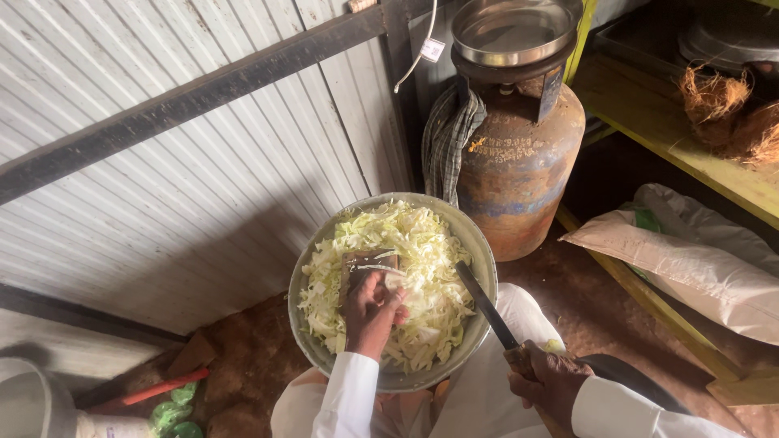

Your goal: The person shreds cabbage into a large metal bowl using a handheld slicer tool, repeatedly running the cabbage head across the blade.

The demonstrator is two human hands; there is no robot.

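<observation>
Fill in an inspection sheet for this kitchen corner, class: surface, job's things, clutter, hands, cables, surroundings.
Surface: brown earthen floor.
Job's things: metal bowl of shredded cabbage; small wooden board in it.
Clutter: red stick, green plastic.
Hands: left hand on the board; right hand grips a knife.
Cables: white cord hanging.
Surroundings: corrugated wall, rusty gas cylinder, checked cloth, white sack.

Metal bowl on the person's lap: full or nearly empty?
Full. The metal bowl is heaped with shredded cabbage almost to its rim; the left hand presses into the pile.
</observation>
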